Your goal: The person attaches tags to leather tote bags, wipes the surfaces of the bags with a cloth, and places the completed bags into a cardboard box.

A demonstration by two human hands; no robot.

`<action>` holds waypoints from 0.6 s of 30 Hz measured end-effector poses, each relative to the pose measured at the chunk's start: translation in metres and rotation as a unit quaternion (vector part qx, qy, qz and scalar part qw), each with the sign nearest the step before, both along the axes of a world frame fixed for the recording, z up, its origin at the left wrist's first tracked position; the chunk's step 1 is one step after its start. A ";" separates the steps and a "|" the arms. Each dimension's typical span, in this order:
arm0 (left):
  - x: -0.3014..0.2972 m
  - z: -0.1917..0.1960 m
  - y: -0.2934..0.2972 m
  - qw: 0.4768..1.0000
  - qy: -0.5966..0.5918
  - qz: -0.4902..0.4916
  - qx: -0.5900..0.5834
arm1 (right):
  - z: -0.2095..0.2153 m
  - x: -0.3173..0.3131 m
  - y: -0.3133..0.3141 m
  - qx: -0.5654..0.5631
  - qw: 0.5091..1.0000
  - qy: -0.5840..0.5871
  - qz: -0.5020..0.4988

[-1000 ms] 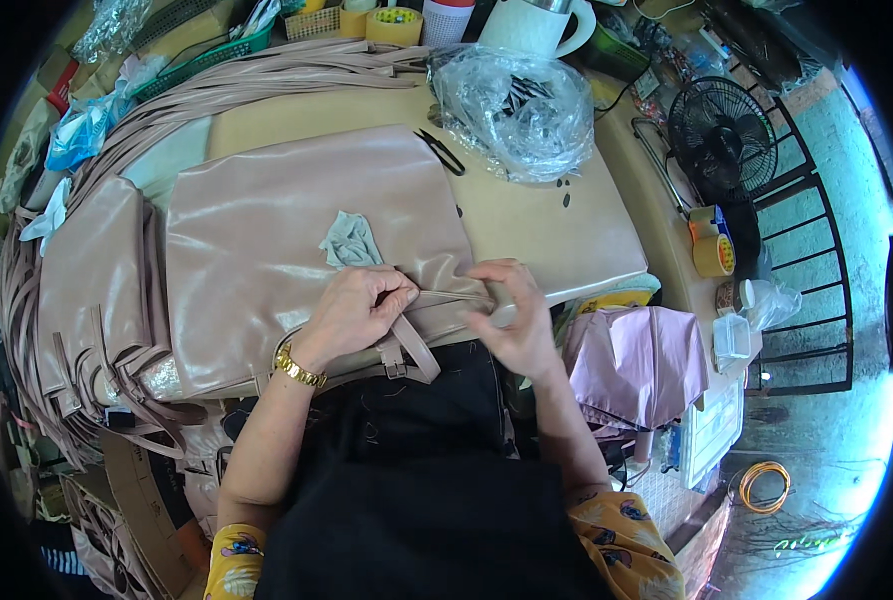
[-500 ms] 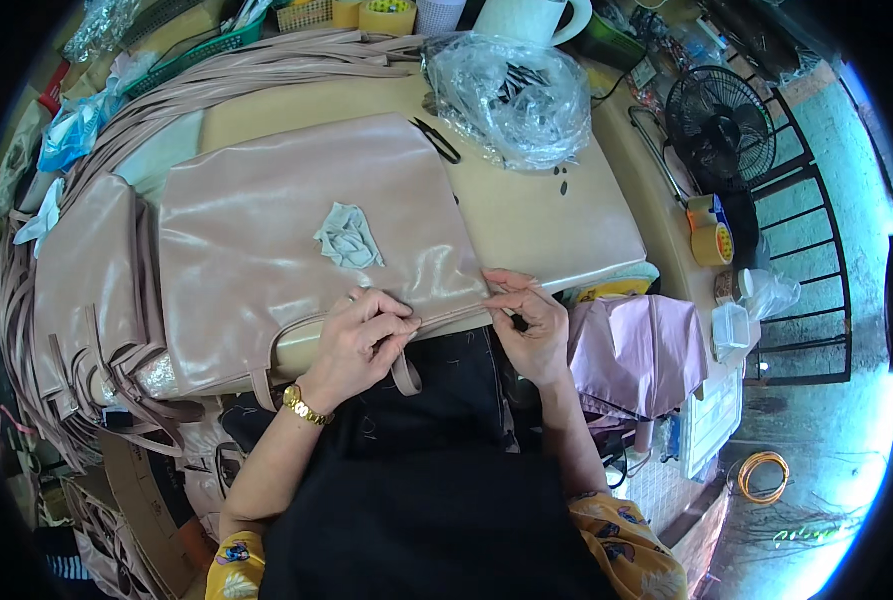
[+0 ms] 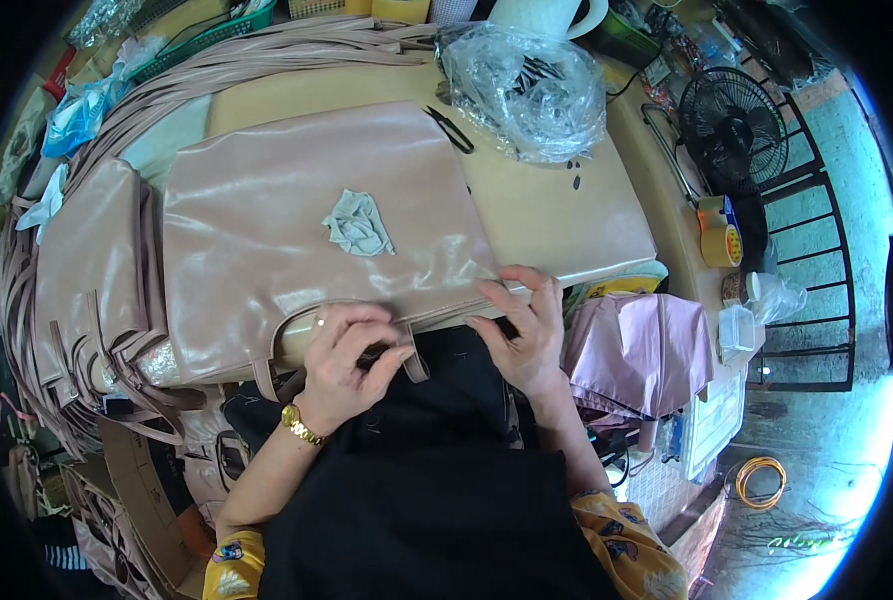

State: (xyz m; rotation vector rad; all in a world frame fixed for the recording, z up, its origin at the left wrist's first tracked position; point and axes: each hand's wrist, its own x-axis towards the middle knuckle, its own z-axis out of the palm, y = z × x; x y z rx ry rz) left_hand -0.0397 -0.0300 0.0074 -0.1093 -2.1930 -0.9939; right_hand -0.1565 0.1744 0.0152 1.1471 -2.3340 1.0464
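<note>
A dusty-pink leather-like bag (image 3: 267, 220) lies flat across the table, its opening edge toward me. A crumpled pale cloth scrap (image 3: 358, 223) rests on it. My left hand (image 3: 347, 355), with a gold watch on the wrist, hovers at the near edge beside a short hanging strap (image 3: 416, 355). Its fingers are loosely bent, thumb apart, and slightly blurred; I see nothing held. At the bag's near right corner is my right hand (image 3: 527, 330), thumb and fingers spread, fingertips at the edge. Whether they touch it I cannot tell.
Black thread snips (image 3: 449, 130) lie beyond the bag, near a clear plastic bag (image 3: 527, 90) with dark pieces inside. Folded pink bags (image 3: 92, 260) and long straps (image 3: 267, 55) crowd the left and back. Rightward are tape rolls (image 3: 719, 240) and a black fan (image 3: 734, 128).
My left hand has come off the bag's edge, its thumb and fingers parting. My right hand's pinch at the corner has opened. The view has shifted slightly.
</note>
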 end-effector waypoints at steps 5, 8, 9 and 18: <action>-0.018 0.006 0.007 0.993 -0.098 0.004 -0.072 | -0.003 -0.006 -0.005 0.005 0.995 0.001 0.103; -0.011 -0.015 -0.006 0.996 -0.003 -0.038 -0.084 | -0.003 -0.007 0.012 -0.028 0.995 -0.030 0.090; -0.003 -0.024 -0.010 0.997 -0.024 -0.055 -0.051 | -0.004 -0.007 0.017 -0.043 0.996 -0.031 0.072; -0.012 -0.002 0.008 0.999 0.008 -0.021 0.031 | 0.017 -0.011 -0.010 0.053 0.998 -0.017 0.036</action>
